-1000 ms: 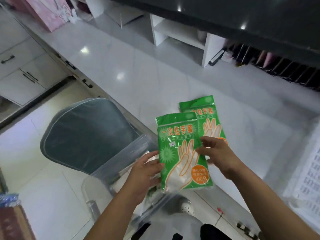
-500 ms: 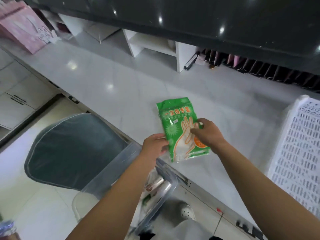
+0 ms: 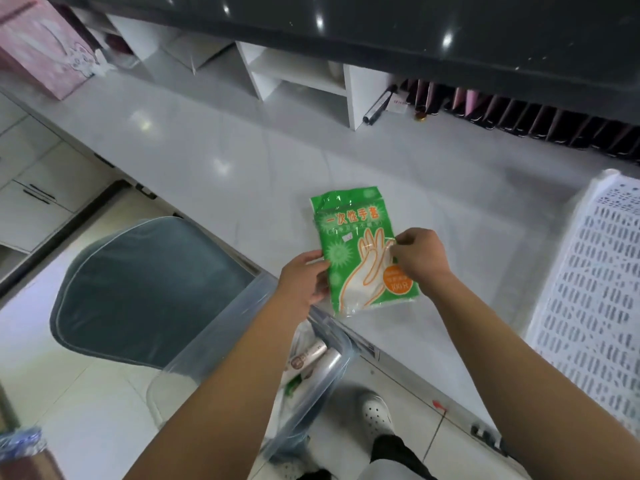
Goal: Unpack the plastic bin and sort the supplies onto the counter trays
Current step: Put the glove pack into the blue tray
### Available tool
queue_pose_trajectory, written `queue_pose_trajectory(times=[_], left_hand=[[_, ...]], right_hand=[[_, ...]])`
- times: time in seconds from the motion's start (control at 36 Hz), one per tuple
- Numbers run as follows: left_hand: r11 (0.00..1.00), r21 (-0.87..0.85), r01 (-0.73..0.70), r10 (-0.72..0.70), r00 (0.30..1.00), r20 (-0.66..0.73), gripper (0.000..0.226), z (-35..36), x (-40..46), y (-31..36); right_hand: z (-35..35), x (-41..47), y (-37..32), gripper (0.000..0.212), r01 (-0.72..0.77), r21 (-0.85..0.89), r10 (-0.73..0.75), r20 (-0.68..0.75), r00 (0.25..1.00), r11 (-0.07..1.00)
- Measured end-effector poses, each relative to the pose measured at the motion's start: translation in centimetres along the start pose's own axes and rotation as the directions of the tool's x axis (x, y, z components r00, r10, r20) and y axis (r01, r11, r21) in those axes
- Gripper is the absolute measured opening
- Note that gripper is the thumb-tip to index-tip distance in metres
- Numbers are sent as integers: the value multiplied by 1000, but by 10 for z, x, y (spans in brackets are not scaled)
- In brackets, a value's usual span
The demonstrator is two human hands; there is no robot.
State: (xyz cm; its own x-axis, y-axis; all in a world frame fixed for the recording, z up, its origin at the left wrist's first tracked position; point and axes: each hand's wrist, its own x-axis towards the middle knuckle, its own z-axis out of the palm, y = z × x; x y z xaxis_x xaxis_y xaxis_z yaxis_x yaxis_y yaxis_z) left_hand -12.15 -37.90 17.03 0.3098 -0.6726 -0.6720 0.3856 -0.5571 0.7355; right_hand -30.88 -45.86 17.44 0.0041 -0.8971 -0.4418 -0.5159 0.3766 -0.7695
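white tray (image 3: 588, 306) cut off at right — bin (image 3: 249, 327) contents partly hidden

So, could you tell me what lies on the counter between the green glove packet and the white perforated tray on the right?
Nothing: the head view shows bare counter between the green glove packet and the white perforated tray.
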Motion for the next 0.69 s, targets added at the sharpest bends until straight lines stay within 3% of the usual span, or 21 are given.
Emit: queue_pose_trajectory(times=[0.17,0.25,0.39,0.47,0.69], left_hand=[[999,34,12,-14,999,52,22,-23,-28,-29],[1000,-3,4,-4,991,131,21,-40,-50,-44],[991,-109,73,-36,951,307,55,-72,-86,-68],[990,-88,111,-61,895,441,42,-89,-109,-82],[984,-177,-11,104,846,523,48,-126,-177,-103]], right_hand=[[-2,-43,31,12,-63,110,56,66,996,992],[-3,-74,43,12,-75,166,61,91,994,983],[0,-127,61,10,-72,287,42,111,993,955],[1,-161,67,9,-52,334,17,106,994,941],[-11,-274,66,11,108,472,-132,20,991,875]])
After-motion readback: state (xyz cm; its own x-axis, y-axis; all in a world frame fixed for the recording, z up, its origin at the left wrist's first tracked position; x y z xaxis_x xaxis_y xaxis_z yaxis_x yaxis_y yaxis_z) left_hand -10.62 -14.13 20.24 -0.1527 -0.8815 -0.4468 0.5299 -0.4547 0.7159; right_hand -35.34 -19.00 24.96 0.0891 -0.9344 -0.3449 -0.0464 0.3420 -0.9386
